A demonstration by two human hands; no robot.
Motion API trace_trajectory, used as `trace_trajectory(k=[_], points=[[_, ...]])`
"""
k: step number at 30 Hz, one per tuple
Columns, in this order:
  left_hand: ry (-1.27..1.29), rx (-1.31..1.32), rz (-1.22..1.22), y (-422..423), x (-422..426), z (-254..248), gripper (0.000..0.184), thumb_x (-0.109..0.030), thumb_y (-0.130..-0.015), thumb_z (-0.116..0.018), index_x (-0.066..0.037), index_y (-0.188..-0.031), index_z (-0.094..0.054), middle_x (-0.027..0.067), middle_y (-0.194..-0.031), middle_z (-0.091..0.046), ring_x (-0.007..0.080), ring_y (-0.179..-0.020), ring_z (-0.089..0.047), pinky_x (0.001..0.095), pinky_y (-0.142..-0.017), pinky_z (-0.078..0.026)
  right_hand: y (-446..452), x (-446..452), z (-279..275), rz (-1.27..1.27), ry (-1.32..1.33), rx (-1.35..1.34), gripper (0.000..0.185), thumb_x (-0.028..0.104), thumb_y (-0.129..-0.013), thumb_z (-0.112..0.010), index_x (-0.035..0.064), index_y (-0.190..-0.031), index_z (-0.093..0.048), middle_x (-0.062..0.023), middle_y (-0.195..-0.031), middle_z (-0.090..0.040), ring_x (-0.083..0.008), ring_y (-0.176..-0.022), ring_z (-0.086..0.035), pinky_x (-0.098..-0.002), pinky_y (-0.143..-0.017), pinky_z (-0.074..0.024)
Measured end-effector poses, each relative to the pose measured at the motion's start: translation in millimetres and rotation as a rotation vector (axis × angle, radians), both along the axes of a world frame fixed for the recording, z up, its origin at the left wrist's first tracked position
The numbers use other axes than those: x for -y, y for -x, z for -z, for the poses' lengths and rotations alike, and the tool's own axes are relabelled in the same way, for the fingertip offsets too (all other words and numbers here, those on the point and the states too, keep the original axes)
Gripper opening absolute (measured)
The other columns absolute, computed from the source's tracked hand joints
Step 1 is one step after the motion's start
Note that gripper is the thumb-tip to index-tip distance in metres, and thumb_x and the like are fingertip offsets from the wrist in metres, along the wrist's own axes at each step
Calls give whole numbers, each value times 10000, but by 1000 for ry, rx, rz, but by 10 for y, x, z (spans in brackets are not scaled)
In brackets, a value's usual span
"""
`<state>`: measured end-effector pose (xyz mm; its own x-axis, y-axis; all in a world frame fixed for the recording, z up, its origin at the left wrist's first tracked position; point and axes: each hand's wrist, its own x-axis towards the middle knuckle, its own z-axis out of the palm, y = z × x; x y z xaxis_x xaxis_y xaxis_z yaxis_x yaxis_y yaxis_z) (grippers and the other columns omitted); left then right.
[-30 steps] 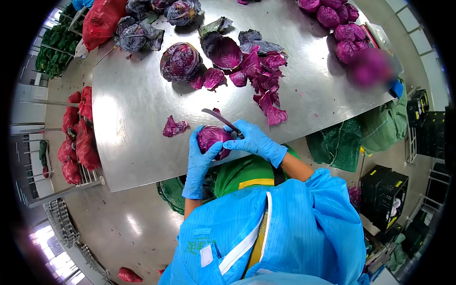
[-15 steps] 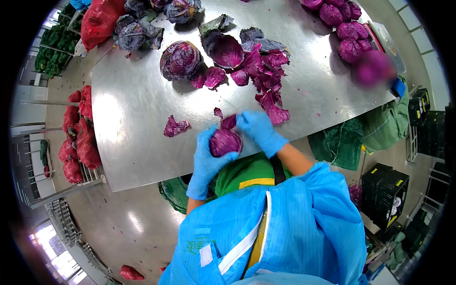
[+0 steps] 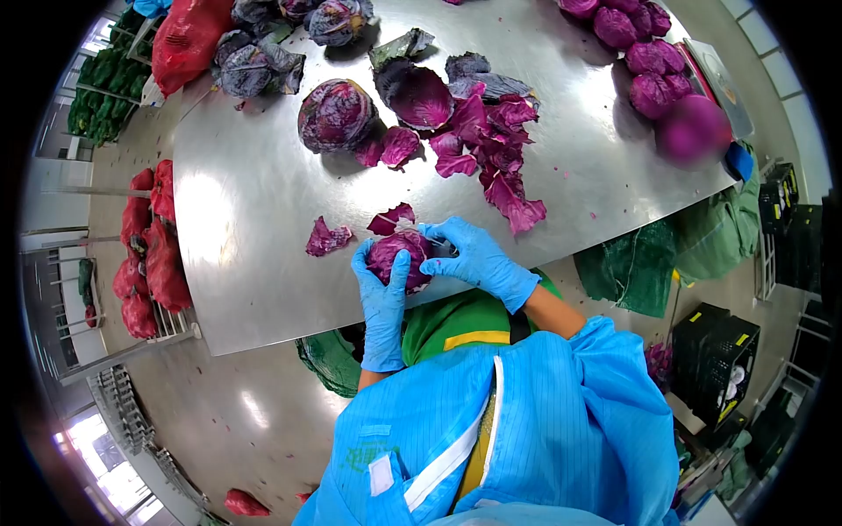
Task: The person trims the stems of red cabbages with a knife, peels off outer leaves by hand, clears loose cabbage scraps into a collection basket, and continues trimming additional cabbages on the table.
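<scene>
A small red cabbage [image 3: 397,256] is held just over the table's near edge. My left hand [image 3: 383,302], in a blue glove, wraps its near left side with the thumb laid across it. My gloved right hand [image 3: 482,261] is at the cabbage's right side, index finger and thumb curved against it. A small dark patch shows between those two fingers; I cannot tell what it is. A purple leaf [image 3: 391,219] is right behind the cabbage, and a torn leaf piece [image 3: 328,238] lies to its left.
Peeled leaves [image 3: 504,145] are heaped mid-table beside an untrimmed cabbage [image 3: 336,116]. Darker cabbages [image 3: 254,68] are at the far left, next to a red mesh sack [image 3: 189,44]. Smooth cabbages [image 3: 649,92] line the right edge. Black crates [image 3: 715,359] stand on the floor at right.
The cabbage has turned and shifted slightly up and left in my hands. My right hand has come down from a leaf to the cabbage's side. Another loose leaf has appeared on the heap.
</scene>
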<state>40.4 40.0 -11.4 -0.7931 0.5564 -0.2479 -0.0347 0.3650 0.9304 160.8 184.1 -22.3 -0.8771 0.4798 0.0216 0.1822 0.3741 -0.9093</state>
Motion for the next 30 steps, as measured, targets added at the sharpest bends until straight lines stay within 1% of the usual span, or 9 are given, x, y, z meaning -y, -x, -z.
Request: trace_trajectory(k=[2,5,8,14,17,21,24,27,30], points=[[51,-49,51,36,25,57,782,-399,-768,-789,-5,-1309,-384,164,-1264,-476,235,-1137,-507,355,-976,-436,-27,-9,-50,-16,66,36,626,495,-798,-684,64,-1236,-565,-158,-1064,-572,-295,-978,-595,-403,-803,-500],[125,-40,70,48,-5,-28,842,-398,-708,-828,22,-1306,-410,179,-1242,-490,258,-1122,-525,358,-970,-444,-33,64,66,32,-282,32,573,343,-811,-708,70,-1286,-537,-149,-1024,-583,-287,-887,-610,-379,-800,-503],[148,-57,49,1,-40,-85,824,-383,-696,-834,16,-1293,-429,177,-1234,-504,258,-1109,-539,356,-959,-453,-28,202,-185,111,-321,246,591,350,-810,-685,67,-1301,-519,-153,-991,-590,-328,-853,-619,-405,-778,-514],[119,-248,43,-152,-37,-88,771,-352,-708,-833,2,-1268,-439,157,-1199,-521,234,-1074,-543,346,-941,-461,-53,200,-30,53,-173,384,633,371,-799,-638,32,-1316,-501,-197,-1052,-621,-341,-909,-638,-439,-796,-514],[69,-171,19,-113,-13,-42,772,-345,-709,-831,7,-1269,-434,156,-1200,-516,235,-1086,-535,349,-947,-455,-85,100,10,13,58,196,643,352,-803,-635,14,-1328,-483,-199,-1107,-620,-348,-956,-631,-440,-825,-507],[75,-201,16,-147,-21,-52,769,-325,-716,-828,12,-1272,-417,160,-1195,-507,236,-1081,-528,353,-957,-445,-65,197,-95,52,-198,299,541,265,-832,-630,47,-1314,-518,-205,-1086,-621,-336,-945,-638,-396,-833,-510],[45,-171,-5,-153,-14,-2,746,-313,-729,-823,12,-1265,-419,154,-1186,-506,231,-1069,-526,348,-953,-442,-66,143,-55,2,-35,300,601,356,-813,-647,7,-1288,-529,-225,-1173,-599,-358,-1048,-606,-399,-914,-484],[44,-130,-22,-114,-21,-6,724,-307,-736,-821,10,-1255,-428,147,-1175,-503,223,-1061,-522,341,-942,-442,-121,-3,117,-65,125,35,596,350,-825,-641,34,-1315,-515,-223,-1176,-601,-359,-1052,-604,-403,-925,-480],[7,-70,-54,-97,-35,-48,749,-327,-732,-826,25,-1255,-422,150,-1174,-497,221,-1062,-517,340,-934,-444,-110,-28,11,-56,164,115,613,399,-834,-645,50,-1322,-517,-224,-1179,-600,-355,-1071,-595,-405,-942,-469]])
